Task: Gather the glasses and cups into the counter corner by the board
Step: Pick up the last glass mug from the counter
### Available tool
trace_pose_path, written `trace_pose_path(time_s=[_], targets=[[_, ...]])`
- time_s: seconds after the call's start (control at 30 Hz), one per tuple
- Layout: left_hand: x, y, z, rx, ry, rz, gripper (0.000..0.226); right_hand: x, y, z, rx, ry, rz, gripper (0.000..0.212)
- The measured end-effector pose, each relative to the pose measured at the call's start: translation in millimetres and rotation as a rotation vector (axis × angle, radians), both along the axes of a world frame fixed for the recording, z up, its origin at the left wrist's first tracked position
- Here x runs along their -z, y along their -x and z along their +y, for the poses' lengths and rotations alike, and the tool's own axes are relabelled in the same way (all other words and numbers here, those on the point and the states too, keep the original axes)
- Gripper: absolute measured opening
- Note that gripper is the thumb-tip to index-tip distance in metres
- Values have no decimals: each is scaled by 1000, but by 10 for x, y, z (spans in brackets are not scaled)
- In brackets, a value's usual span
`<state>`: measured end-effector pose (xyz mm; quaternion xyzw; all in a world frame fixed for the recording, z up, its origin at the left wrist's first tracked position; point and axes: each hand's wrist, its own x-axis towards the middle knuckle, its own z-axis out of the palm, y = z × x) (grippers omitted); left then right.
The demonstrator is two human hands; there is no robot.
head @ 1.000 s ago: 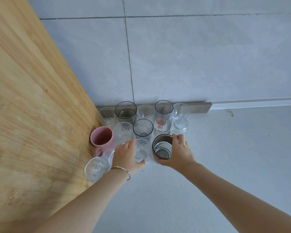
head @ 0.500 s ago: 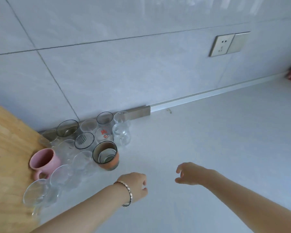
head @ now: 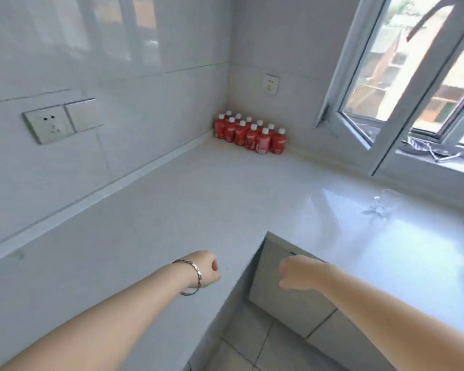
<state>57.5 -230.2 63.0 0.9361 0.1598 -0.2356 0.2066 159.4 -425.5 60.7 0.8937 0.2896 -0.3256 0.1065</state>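
- Target item: one clear glass [head: 386, 203] remains on the right-hand run of the counter [head: 204, 199], below the window [head: 402, 84]; glare and blur prevent a firm reading of its pose, though it appears to lie tipped rather than stand upright, so its long axis cannot be stated with confidence.
- Bearing from the hands: the glass lies forward and to the right of both hands, well apart from each; nothing stands between it and the right hand [head: 299, 273] on the counter surface.
- Nearer hand: the right hand is the nearer of the two; it hangs over the inner corner of the counter, above the cabinet front [head: 284, 295], fingers loosely curled and holding nothing.
- Farther hand: the left hand [head: 205, 269], with a bracelet [head: 194, 277] at the wrist, hovers over the left-hand run of the counter; its fingers are drawn into a loose fist around nothing; the glass lies across the counter corner from it.
- Judgement, next move: a reach by the right hand, forward and rightward, is the shorter path; if the glass is indeed on its side, the grip must take it across the body, and a rolling glass near the counter edge is the risk to watch.
- Destination: the board and the gathered cups are not in view; the carry presumably runs back leftward, out of frame.
- Non-task items: a cluster of red bottles [head: 249, 132] stands in the far corner; wall sockets [head: 62, 120] sit on the left wall; neither obstructs the reach.
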Motion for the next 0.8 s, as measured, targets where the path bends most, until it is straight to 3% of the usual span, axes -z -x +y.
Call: trace_pose_path(time_s=[0.1, 0.23, 0.43, 0.63, 0.8], targets=[[-56, -721, -450, 76, -7, -19, 31, -108, -497, -667, 135, 13, -42, 20], [-45, -1563, -957, 202, -27, -15, 31, -147, -1050, -1370, 365, -75, -70, 43], [86, -2833, -1515, 354, -22, -11, 32, -10, -1890, -2060, 591, -126, -125, 40], [243, -3992, -1925, 494, -4, 20, 6, 36, -2629, -2547, 730, -70, -121, 42], [372, -4584, -2199, 546, 9, 49, 23, 95, -3191, -2899, 811, -60, -112, 43]])
